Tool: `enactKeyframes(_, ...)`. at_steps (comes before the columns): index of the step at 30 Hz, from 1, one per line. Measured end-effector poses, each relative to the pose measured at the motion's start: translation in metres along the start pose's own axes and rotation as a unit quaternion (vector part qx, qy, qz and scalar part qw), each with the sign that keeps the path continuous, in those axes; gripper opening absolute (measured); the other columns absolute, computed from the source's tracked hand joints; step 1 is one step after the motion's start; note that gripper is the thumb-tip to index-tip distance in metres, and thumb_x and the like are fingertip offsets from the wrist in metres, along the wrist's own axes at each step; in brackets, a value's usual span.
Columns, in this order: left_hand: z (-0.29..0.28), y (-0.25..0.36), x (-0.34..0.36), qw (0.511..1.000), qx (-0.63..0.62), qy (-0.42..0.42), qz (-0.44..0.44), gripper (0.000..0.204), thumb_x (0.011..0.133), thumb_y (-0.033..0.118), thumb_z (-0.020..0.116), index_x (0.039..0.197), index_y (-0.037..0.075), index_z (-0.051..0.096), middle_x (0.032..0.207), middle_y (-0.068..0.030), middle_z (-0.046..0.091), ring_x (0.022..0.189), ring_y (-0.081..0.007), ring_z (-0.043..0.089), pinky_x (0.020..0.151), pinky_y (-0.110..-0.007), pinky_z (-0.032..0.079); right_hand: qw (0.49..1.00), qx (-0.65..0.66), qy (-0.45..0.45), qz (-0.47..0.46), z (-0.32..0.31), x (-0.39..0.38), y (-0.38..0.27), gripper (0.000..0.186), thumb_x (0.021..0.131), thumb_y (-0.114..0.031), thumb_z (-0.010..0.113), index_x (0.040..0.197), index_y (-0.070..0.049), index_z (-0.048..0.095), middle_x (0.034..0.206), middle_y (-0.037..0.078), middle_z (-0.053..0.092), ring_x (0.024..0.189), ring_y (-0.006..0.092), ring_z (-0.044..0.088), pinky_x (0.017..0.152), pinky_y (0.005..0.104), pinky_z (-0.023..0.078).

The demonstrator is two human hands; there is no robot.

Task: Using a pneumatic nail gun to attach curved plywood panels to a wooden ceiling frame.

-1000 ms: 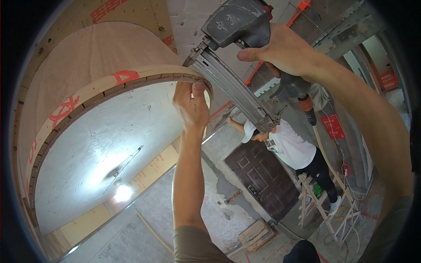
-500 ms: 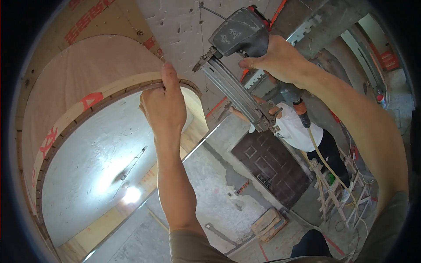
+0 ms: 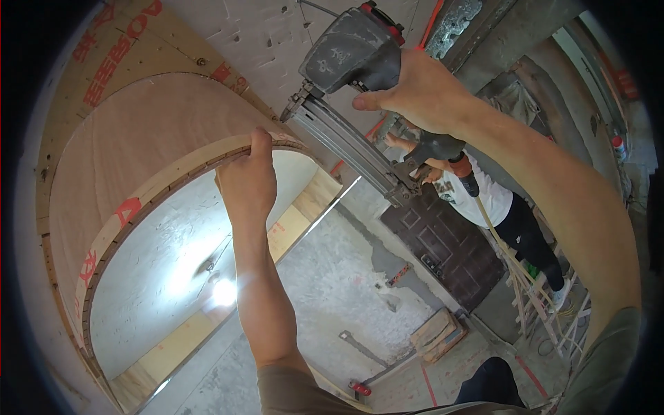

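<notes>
Overhead, left hand (image 3: 250, 183) clasping a curved wooden rim (image 3: 187, 158), right hand (image 3: 427, 91), grip around a nail gun (image 3: 348, 142).

Before you, a dark panelled door (image 3: 446, 245) is set in a rough, patchy grey wall (image 3: 339, 256). Below extends the floor (image 3: 407, 389), grey and marked with red lines (image 3: 429, 387); a low tan stack (image 3: 439, 335) rests near the wall's foot. To your left, a lamp (image 3: 223, 292) shines brightly. Above you spreads a pale, pitted ceiling (image 3: 232, 31).
</notes>
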State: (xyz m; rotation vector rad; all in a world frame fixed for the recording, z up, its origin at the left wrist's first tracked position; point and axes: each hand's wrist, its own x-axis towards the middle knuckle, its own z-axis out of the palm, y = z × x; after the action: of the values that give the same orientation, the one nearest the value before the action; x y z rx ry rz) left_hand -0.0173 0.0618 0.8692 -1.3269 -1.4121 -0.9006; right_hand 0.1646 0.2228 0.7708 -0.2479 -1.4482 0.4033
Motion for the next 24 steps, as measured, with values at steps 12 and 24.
enactKeyframes(12,0.004,0.007,-0.001,0.996,-0.045,0.048,-0.057,0.046,0.089,0.036,0.062,0.105,-0.006,0.070,0.108,-0.0233,0.072,0.106,-0.0349,0.067,0.095,-0.040,0.048,0.999,0.025,-0.012,0.045,0.023,0.007,0.009,0.054,0.077,-0.042,0.084,0.096,0.006,0.068,0.083,0.022,0.070,0.085,0.0343,0.071,0.079,0.0416,0.053)
enactKeyframes(24,0.004,0.010,-0.004,0.997,-0.034,0.056,-0.047,0.041,0.088,0.032,0.062,0.096,-0.007,0.069,0.097,-0.0208,0.071,0.093,-0.0301,0.067,0.088,-0.038,0.049,1.000,0.007,0.015,0.012,0.037,0.014,0.032,0.056,0.077,-0.043,0.083,0.096,0.007,0.068,0.082,0.022,0.070,0.085,0.0359,0.072,0.081,0.0423,0.054)
